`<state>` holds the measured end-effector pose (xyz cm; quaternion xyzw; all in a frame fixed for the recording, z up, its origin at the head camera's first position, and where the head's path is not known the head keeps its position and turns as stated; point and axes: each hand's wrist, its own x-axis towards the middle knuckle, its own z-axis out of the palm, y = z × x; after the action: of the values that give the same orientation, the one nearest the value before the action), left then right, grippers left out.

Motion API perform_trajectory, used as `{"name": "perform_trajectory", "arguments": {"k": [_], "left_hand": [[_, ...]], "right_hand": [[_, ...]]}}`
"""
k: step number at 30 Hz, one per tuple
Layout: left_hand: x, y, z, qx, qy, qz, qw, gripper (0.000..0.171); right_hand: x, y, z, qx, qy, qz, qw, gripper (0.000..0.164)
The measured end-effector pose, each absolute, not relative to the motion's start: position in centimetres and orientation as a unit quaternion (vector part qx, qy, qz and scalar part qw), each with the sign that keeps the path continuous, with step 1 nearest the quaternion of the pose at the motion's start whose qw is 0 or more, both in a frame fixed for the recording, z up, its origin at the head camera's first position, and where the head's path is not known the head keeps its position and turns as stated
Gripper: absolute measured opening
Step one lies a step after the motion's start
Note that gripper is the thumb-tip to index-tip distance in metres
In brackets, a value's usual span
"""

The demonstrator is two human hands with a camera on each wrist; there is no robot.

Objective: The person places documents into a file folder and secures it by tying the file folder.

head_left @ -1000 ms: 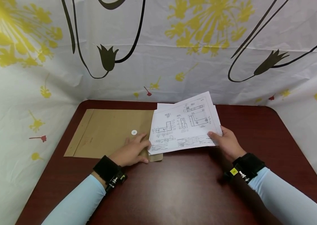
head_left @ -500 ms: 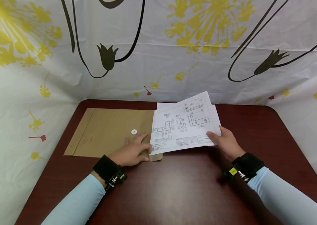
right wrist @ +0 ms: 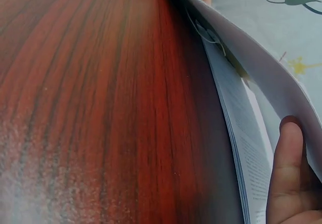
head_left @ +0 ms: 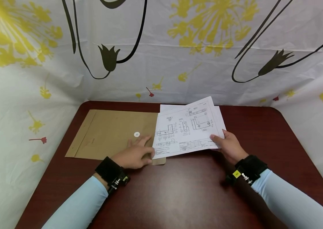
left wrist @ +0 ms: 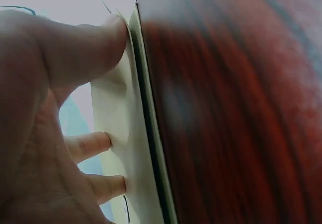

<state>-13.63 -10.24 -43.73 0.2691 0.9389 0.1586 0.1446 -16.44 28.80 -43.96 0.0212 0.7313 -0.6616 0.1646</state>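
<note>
Hands: left hand (head_left: 134, 156) lies with fingers spread on the envelope (head_left: 108, 124) at its 4 o'clock, thumb at the near edge; right hand (head_left: 231, 146) pinches the sheet (head_left: 184, 140) at its 4 o'clock corner, thumb on the printed face. Whether the left forefinger touches the sheet's 8 o'clock corner I cannot tell.
Cloth: white (head_left: 138, 86), hung at 12 o'clock and down both sides, printed with yellow bursts, dark stems and small red flowers.
Table: dark red wood (head_left: 175, 194), at 6 o'clock below both hands, its grain plain in the wrist views.
Envelope: brown, flat on the table, at 9 o'clock from the sheet.
Sheet: drawings of L-shaped parts on it; tilted, bowed and raised at the right, its left end over the envelope's 3 o'clock end.
Stack: more paper (head_left: 175, 107) under the sheet, showing at 12 o'clock and 3 o'clock.
Bands: black, one on each wrist.
Disc: white (head_left: 136, 134), on the envelope, just beyond the left fingers.
</note>
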Motion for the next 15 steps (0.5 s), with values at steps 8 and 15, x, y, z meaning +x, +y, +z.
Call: {"name": "perform_trajectory", "arguments": {"k": [8, 15], "left_hand": [[-13.73, -9.80, -43.34, 0.260, 0.940, 0.160, 0.154, 0.020], [-13.80, -9.61, -43.25, 0.261, 0.941, 0.147, 0.159, 0.017]], "right_hand": [[-16.36, 28.80, -44.17, 0.011, 0.732, -0.659, 0.170, 0.053], [-16.11, 28.80, -44.72, 0.019, 0.719, -0.671, 0.178, 0.053]]}}
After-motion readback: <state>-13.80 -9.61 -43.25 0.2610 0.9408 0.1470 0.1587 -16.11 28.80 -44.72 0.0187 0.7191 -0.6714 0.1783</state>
